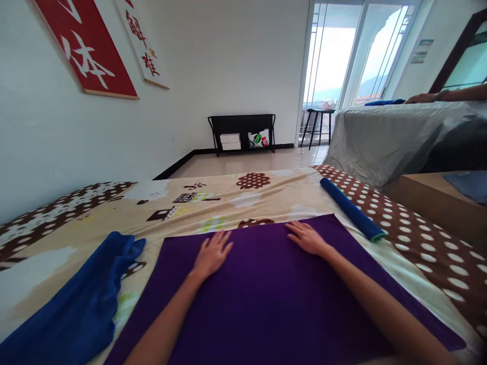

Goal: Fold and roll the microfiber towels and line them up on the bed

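Observation:
A purple towel [262, 299] lies spread flat on a bed with a patterned beige sheet [228, 203]. My left hand [211, 253] rests palm down on the towel near its far edge, fingers apart. My right hand [309, 238] also lies flat on the towel close to the far edge, a little to the right. Neither hand holds anything. A rolled blue towel [352, 209] lies on the bed to the right of the purple one. A crumpled blue towel [79, 304] lies to the left.
A second bed with a grey cover [384, 137] stands at the right, and another person's hand [420, 98] rests on it. A wooden bedside surface [429, 197] sits between. A black shelf [242, 133] and a stool [319, 124] stand by the far wall and glass doors.

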{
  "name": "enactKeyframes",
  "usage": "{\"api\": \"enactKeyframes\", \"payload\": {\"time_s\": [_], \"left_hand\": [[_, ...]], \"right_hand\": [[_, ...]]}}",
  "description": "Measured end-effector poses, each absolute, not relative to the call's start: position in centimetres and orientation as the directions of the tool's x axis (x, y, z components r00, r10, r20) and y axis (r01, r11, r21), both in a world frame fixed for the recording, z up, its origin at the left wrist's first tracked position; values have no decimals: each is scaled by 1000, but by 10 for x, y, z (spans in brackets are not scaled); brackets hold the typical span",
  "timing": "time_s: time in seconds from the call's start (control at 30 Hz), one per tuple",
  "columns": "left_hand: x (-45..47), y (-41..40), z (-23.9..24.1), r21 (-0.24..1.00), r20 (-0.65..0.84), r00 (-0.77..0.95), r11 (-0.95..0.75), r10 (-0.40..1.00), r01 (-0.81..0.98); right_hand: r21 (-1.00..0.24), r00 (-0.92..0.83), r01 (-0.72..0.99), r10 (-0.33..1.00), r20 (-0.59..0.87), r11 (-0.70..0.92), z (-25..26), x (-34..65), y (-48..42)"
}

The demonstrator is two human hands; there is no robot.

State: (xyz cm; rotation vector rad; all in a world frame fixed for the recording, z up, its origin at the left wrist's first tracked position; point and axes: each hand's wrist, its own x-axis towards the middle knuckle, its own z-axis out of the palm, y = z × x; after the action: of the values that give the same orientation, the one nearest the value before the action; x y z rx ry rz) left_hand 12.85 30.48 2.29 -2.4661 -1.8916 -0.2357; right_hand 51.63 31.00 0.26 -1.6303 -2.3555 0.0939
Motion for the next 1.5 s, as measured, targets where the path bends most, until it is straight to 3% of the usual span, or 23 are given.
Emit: {"api": "enactKeyframes", "payload": {"time_s": [0.13, 0.27, 0.97, 1.2, 1.33, 1.5], "left_hand": [[15, 309, 22, 42, 137, 17, -23, 990, 999], [-19, 316, 7, 13, 156, -77, 76, 985, 997], [-21, 319, -6, -46, 186, -42, 52, 982, 998], [-2, 307, 17, -28, 200, -69, 76, 977, 997], [64, 301, 42, -16, 262, 38, -35, 964, 999], [216, 311, 34, 30, 244, 323, -340, 915, 940]], "right_hand": [[-208, -121, 966, 979, 163, 154, -3, 627, 311], [-184, -72, 978, 985, 156, 100, -19, 652, 316], [-147, -81, 983, 982, 171, 107, -34, 652, 323], [-176, -72, 979, 983, 168, 102, -16, 648, 316], [-204, -98, 968, 968, 231, 147, 11, 594, 315], [-248, -322, 887, 906, 274, 390, 17, 446, 319]]}}
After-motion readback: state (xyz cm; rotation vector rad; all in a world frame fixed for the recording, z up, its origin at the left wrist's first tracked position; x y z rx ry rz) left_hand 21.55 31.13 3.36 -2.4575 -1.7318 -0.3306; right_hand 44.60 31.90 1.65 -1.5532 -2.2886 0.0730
